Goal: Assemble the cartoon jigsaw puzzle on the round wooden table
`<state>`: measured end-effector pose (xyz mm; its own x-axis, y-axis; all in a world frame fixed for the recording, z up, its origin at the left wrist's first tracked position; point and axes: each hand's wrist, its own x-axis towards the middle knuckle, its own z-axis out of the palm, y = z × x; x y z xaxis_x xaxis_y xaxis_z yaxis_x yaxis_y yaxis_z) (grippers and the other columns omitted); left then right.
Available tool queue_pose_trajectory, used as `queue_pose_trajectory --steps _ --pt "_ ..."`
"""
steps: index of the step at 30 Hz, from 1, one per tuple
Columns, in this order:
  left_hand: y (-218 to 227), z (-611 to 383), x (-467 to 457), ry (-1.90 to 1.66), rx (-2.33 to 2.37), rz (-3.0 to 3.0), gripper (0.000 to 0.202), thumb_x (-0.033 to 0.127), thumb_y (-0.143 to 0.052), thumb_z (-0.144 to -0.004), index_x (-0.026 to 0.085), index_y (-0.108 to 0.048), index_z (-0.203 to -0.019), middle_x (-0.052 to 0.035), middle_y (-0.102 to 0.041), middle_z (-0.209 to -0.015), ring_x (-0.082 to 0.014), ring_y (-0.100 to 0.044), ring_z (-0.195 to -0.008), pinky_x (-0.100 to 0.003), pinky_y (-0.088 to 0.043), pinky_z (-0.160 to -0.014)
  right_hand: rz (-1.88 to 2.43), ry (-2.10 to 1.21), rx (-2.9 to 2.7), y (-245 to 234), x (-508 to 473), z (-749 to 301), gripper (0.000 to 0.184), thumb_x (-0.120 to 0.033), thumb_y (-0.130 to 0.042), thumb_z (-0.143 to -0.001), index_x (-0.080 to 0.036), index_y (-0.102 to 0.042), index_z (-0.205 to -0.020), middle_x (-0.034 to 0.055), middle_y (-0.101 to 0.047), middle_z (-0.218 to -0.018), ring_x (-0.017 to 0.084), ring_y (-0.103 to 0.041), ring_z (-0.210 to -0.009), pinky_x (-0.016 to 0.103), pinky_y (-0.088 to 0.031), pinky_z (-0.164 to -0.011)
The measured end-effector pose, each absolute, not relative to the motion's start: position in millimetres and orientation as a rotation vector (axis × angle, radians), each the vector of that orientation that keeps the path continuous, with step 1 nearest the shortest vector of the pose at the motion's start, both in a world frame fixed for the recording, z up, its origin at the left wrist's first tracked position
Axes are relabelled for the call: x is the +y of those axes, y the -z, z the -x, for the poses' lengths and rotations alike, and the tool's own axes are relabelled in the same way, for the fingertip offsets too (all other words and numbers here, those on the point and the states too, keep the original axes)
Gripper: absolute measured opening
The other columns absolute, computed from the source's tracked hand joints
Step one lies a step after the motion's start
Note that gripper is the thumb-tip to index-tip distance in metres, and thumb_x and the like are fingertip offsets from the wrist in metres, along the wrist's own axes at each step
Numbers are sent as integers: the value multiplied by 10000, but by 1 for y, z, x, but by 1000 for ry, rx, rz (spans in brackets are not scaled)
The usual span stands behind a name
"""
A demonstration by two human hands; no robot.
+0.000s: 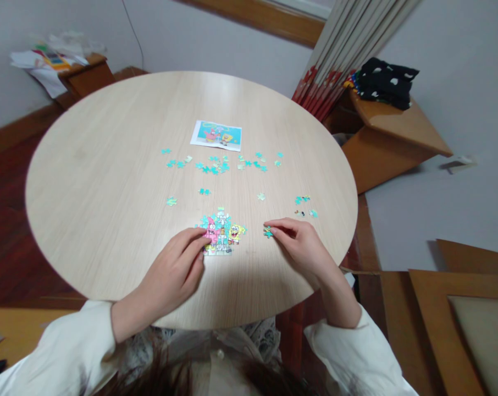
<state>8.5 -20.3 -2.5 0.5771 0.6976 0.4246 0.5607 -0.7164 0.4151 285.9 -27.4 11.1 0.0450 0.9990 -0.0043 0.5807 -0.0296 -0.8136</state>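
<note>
A partly joined jigsaw puzzle [222,234] with pink, yellow and pale cartoon figures lies on the table near me. My left hand [172,269] rests its outstretched fingertips on the puzzle's left side, covering part of it. To the right of the puzzle, my right hand [296,239] pinches a teal and yellow puzzle piece [267,231] between thumb and fingers, at or just above the tabletop. Loose puzzle pieces [302,199] lie beyond the right hand. A single pale piece [261,196] sits farther in, past the joined part.
Several loose teal pieces [214,168] are scattered in a row across the round table [109,181]. Behind them lies a printed reference picture [218,136]. A wooden stand with a black cloth [387,82] is at the right; another with papers [53,60] stands at the left.
</note>
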Motion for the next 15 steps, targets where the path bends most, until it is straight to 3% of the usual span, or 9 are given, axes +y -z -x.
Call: queue_pose_trajectory --steps 8,15 --pt "1 -8 -20 -847 1029 -2564 295 79 -410 -930 160 -532 -1186 -129 -590 -1190 -229 -572 -1125 -408 -511 -971 1699 -959 -1552 -10 -27 -275 181 -271 -596 -819 -175 -737 -878 66 -738 -800 178 -650 -722 336 -504 -700" --pt "1 -7 -20 -838 1025 -2571 269 75 -421 -934 109 -546 -1170 -152 -584 -1192 -232 -559 -1132 -403 -497 -981 1756 -879 -1595 -13 -24 -269 154 -212 -591 -785 -158 -725 -840 21 -667 -669 133 -575 -615 282 -453 -628"
